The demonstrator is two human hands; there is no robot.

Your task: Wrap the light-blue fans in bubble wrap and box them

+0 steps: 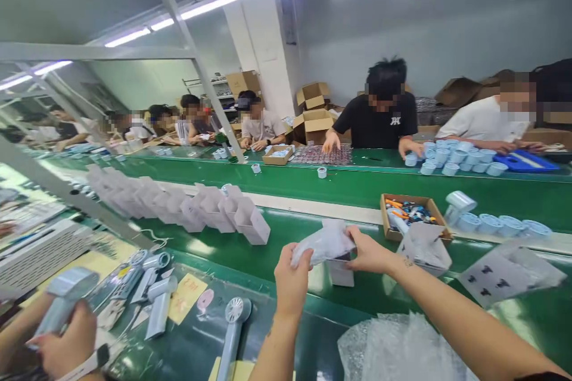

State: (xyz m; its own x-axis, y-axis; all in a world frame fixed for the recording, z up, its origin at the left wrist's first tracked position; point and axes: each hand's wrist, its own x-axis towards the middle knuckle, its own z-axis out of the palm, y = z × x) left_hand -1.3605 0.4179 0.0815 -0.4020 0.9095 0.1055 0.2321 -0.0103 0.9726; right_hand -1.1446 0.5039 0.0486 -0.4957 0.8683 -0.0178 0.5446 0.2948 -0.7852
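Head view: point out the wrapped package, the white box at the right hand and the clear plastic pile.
Wrapped package [320, 246]: head view, its wrapping.
White box [341, 275]: head view, lower wall.
Clear plastic pile [402, 348]: head view, its middle.

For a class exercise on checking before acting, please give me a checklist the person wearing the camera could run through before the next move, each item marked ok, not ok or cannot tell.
1. Left hand grips the clear-wrapped bundle: ok.
2. Right hand is at the white box: ok.
3. Bundle fully inside the box: not ok; much of it shows outside.
4. Contents of the bundle identified: cannot tell; the wrap blurs them.
5. Loose clear wrap lies close by: ok.
6. Neighbour's hand is apart from the box: ok; it holds a blue device.
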